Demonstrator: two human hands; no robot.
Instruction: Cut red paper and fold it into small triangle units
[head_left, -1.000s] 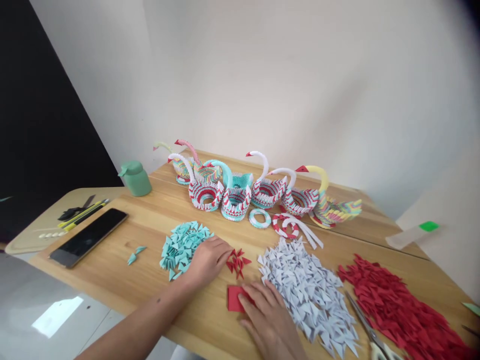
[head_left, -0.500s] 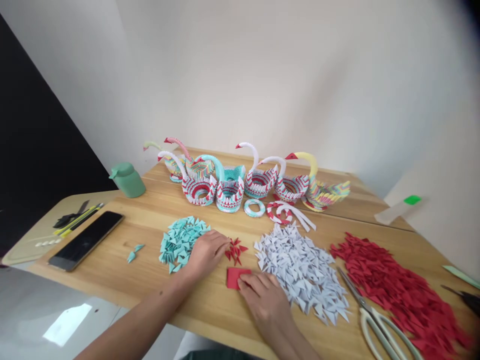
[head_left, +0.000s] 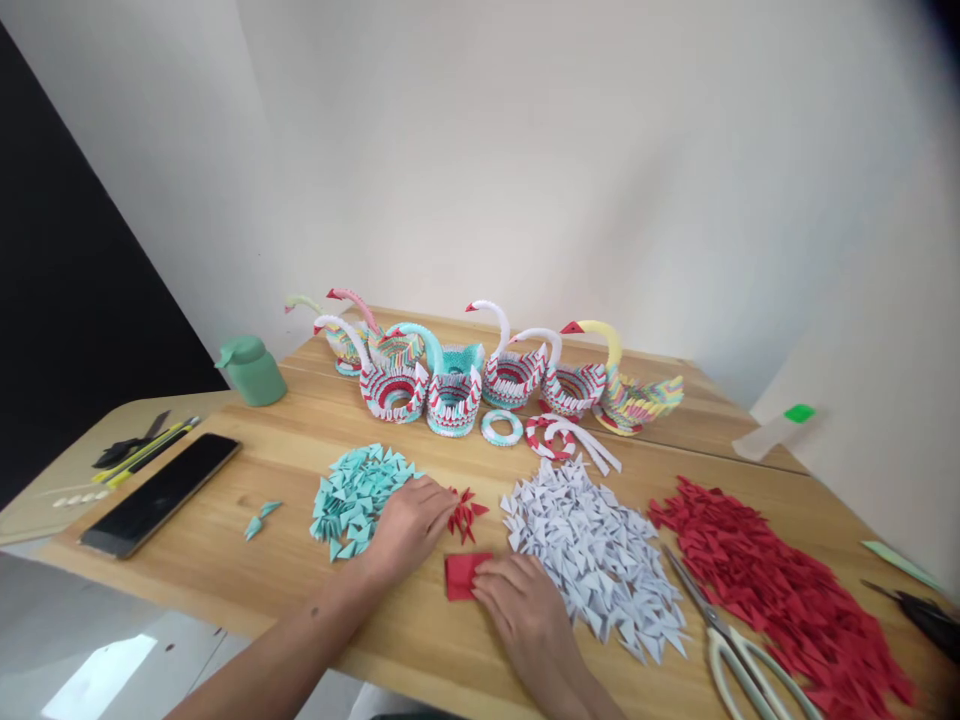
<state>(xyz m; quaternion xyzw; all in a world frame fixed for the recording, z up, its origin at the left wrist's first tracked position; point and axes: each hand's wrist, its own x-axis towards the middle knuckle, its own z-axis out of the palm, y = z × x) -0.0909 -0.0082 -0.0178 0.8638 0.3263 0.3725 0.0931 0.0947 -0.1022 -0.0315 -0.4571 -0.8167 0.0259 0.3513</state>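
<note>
My left hand (head_left: pixel 412 522) rests between the turquoise paper triangles (head_left: pixel 358 498) and a small cluster of red folded paper pieces (head_left: pixel 469 516). Its fingers are closed, and the fingertips meet the left edge of that cluster at a red piece, mostly hidden. Nearer to me, my right hand (head_left: pixel 523 612) has its fingers pressed together over the right end of a flat red paper rectangle (head_left: pixel 458 577) on the table. The thumb is hidden. A heap of white paper triangles (head_left: pixel 596 555) lies just right of the right hand.
Several folded paper swans (head_left: pixel 454 400) stand along the back, with a turquoise-white ring (head_left: pixel 501 428) and a red-white ring (head_left: pixel 550 438) before them. Scissors (head_left: pixel 731 635) lie by red triangles (head_left: pixel 780 590) at right. A phone (head_left: pixel 161 495) and a green container (head_left: pixel 253 372) are at left.
The head view has tilted a little, so everything sits slightly lower and further left. Both hands stay at nearly the same places on the table, with the left fingertips still at the red cluster.
</note>
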